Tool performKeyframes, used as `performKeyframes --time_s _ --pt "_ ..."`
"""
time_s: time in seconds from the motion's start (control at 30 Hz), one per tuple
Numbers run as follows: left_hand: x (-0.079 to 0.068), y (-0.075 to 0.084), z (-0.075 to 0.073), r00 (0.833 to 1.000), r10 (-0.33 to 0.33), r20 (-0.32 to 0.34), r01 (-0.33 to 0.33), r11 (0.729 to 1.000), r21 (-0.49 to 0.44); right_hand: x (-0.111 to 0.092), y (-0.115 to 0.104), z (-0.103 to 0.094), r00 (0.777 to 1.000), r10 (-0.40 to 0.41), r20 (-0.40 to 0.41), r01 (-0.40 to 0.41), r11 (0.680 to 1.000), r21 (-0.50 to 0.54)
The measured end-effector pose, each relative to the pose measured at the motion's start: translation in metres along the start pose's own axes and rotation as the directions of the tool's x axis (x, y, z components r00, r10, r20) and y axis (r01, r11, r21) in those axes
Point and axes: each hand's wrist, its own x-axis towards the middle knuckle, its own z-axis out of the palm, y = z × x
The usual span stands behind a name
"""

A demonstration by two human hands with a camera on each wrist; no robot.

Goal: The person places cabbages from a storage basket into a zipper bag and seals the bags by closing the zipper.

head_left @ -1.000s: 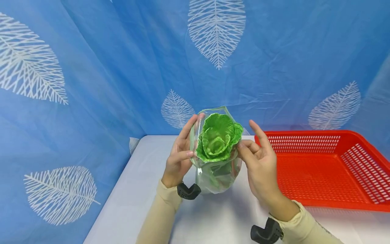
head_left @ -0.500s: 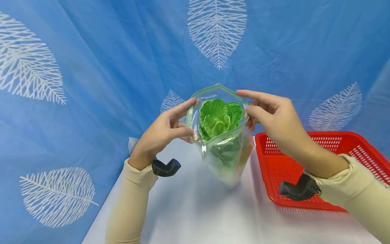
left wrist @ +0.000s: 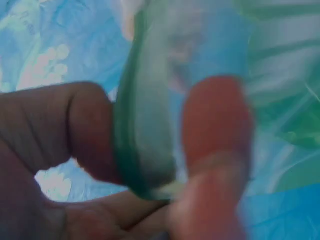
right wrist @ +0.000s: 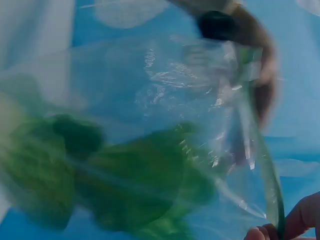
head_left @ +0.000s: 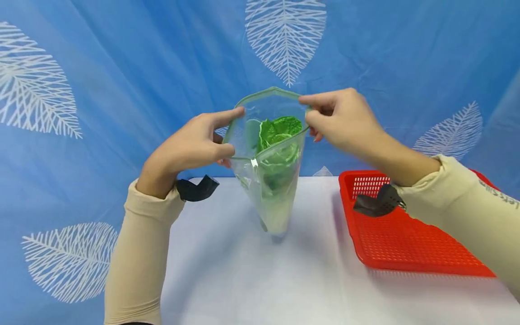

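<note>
A clear plastic zip bag point(head_left: 280, 212) with a green-edged mouth hangs upright between my hands, its bottom close over the table. Inside, a leafy green cabbage point(head_left: 282, 128) sits below the open mouth, and its body shows through the film in the right wrist view. My left hand point(head_left: 188, 142) pinches the left side of the rim; the green strip point(left wrist: 126, 135) runs between finger and thumb in the left wrist view. On the opposite side, my right hand point(head_left: 345, 119) pinches the rim near its top corner. A small white slider point(head_left: 254, 162) sits at the near corner.
A red plastic basket point(head_left: 357, 246) with perforated sides stands on the right, partly behind my right forearm. The white table point(head_left: 243, 280) lies under the bag. Blue cloth point(head_left: 183, 54) with white leaf prints hangs behind and on the left.
Both hands have moved from around the cabbage up to the rim. The bag has risen and shifted left, its mouth spread wider, and the cabbage now sits deeper inside.
</note>
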Motion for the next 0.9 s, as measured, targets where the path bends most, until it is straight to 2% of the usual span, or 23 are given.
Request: performKeyframes --time_s 0.07,0.2,0.33,0.47,0.6,0.73,0.8,0.9 --pt "-0.003 -0.003 -0.004 1.0 -0.004 -0.018 0.004 1.0 -0.009 0.003 0.0 0.004 1.0 0.002 0.014 -0.002 1.0 0.003" --pt "-0.003 -0.008 -0.013 0.999 -0.01 -0.05 0.008 1.0 -0.026 0.007 -0.001 0.009 1.0 -0.014 -0.007 0.014 0.999 0.045" --pt "-0.001 -0.016 -0.021 0.996 -0.049 -0.081 0.048 0.999 -0.016 0.011 0.002 0.021 0.999 -0.043 -0.014 0.044 0.994 0.1" --pt "-0.006 -0.022 -0.029 0.987 -0.115 -0.108 0.119 0.992 0.032 0.014 0.011 0.044 0.998 -0.054 0.026 0.049 0.987 0.155" --pt "-0.015 -0.024 -0.031 0.98 -0.153 -0.124 0.169 0.976 0.136 0.011 0.025 0.075 0.996 -0.042 0.08 0.022 0.971 0.236" --pt "-0.018 -0.027 -0.012 0.985 -0.146 -0.088 0.164 0.953 0.256 -0.004 0.043 0.105 0.985 -0.009 0.172 -0.038 0.964 0.265" --pt "-0.016 -0.032 0.004 0.989 -0.138 -0.05 0.147 0.946 0.289 -0.015 0.055 0.117 0.978 0.015 0.21 -0.069 0.965 0.254" --pt "-0.015 -0.041 0.035 0.995 -0.099 0.012 0.091 0.952 0.292 -0.036 0.072 0.128 0.97 0.059 0.238 -0.119 0.962 0.246"
